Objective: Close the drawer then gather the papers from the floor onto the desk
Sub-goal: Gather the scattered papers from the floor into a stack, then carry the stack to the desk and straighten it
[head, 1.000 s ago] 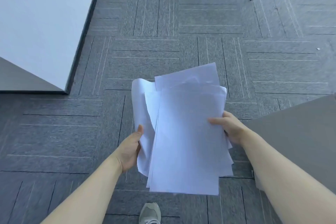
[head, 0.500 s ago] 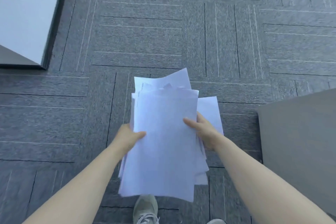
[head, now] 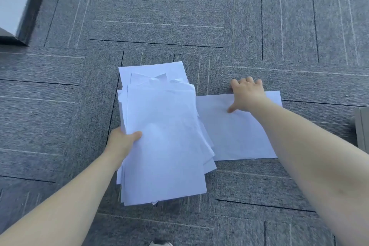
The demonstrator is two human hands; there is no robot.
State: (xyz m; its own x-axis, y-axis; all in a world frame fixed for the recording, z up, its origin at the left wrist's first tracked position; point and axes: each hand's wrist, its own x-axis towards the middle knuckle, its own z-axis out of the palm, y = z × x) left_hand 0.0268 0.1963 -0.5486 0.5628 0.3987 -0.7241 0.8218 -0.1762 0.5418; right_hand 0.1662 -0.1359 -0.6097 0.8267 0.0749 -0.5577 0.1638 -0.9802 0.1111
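Observation:
A thick, uneven stack of white papers (head: 163,138) hangs low over the grey carpet, and my left hand (head: 121,142) grips its left edge with the thumb on top. To its right a single white sheet (head: 235,136) lies flat on the floor, partly tucked under the stack's right side. My right hand (head: 246,94) rests on the far edge of that sheet, fingers spread over the edge onto the carpet and thumb on the paper. It holds nothing.
A white panel with a dark base (head: 14,2) stands at the upper left. A grey cabinet corner (head: 362,126) shows at the right edge. The tip of a shoe (head: 159,243) is at the bottom. Grey carpet tiles cover the floor.
My right hand has let go of the stack and reached down to the sheet on the floor. The view has dropped closer to the carpet, and my left hand alone holds the stack.

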